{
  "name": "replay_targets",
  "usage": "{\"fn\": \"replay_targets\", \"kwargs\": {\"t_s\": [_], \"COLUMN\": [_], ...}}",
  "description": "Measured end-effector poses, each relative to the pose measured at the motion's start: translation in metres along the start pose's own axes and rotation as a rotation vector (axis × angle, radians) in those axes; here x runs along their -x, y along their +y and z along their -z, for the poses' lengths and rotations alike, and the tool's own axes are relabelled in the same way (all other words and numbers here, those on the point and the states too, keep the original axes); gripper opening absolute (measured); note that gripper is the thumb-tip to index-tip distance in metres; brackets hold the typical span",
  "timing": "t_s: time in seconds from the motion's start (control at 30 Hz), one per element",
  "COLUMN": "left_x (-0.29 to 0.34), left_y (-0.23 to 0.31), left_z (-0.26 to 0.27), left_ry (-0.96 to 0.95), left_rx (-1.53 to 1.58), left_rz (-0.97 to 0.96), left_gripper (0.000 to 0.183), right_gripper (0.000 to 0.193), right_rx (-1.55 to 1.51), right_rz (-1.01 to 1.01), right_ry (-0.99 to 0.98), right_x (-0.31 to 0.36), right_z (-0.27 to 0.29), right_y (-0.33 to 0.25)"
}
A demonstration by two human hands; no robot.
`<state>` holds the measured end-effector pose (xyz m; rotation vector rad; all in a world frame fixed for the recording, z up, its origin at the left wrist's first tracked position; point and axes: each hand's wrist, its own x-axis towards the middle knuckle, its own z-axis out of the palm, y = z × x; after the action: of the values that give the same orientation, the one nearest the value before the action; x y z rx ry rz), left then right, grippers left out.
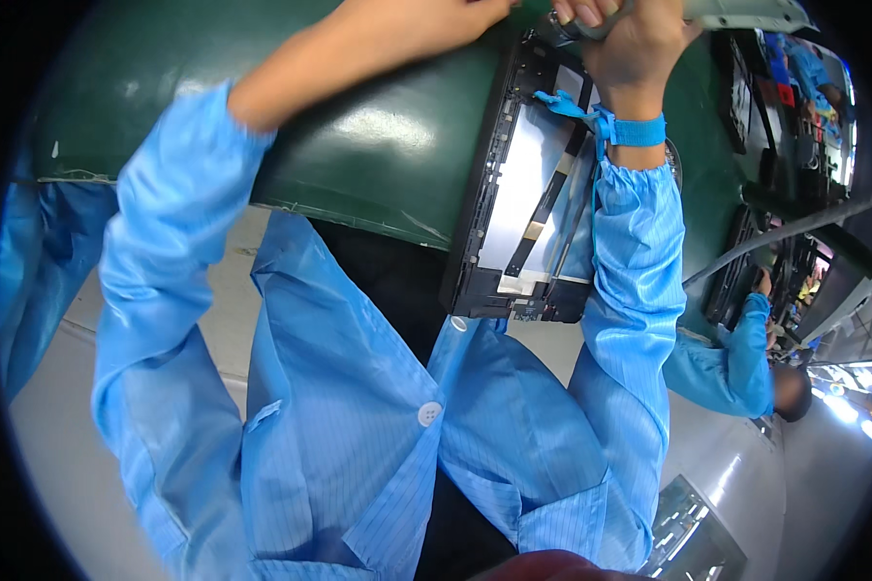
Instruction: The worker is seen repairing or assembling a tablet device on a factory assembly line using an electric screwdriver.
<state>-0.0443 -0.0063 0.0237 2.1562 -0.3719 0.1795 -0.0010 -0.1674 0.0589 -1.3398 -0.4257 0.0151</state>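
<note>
My left hand [436,17] reaches in at the top edge, its fingers drawn together and partly cut off; anything between them is hidden. My right hand [639,44] is curled around a pale grey tool [751,14], shaped like an electric screwdriver, whose metal end [558,26] pokes out left of the fingers. A blue wrist strap [639,131] circles that wrist. Below the right hand lies a black-framed device chassis [477,228] with a shiny silver inside and a dark strip across it. My right forearm covers its right side.
The chassis juts past the front edge of the green tabletop [378,145]. A grey cable [794,232] runs along the right. Farther right, a co-worker in a blue sleeve [741,363] sits by more black device parts [731,266]. Another blue garment [68,232] shows at far left.
</note>
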Motion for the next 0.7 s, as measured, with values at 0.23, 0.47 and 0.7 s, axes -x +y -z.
{"fn": "replay_targets", "kwargs": {"t_s": [0.23,0.47,0.7], "left_x": [0.163,0.128,-0.025], "left_y": [0.09,0.067,-0.008], "left_z": [-0.046,-0.042,-0.023], "left_ry": [-0.283,-0.148,0.05], "left_rx": [-0.343,-0.476,-0.599], "left_rz": [-0.264,-0.348,-0.518], "left_gripper": [0.079,0.072,0.048], "right_gripper": [0.016,0.025,0.019], "right_rx": [-0.057,-0.021,-0.012], "right_rz": [-0.023,0.045,0.143], "right_ry": [0.006,0.161,0.366], "right_x": [0.009,0.013,0.029], "right_z": [0.002,0.06,0.135], "right_y": [-0.013,-0.067,-0.069]}}
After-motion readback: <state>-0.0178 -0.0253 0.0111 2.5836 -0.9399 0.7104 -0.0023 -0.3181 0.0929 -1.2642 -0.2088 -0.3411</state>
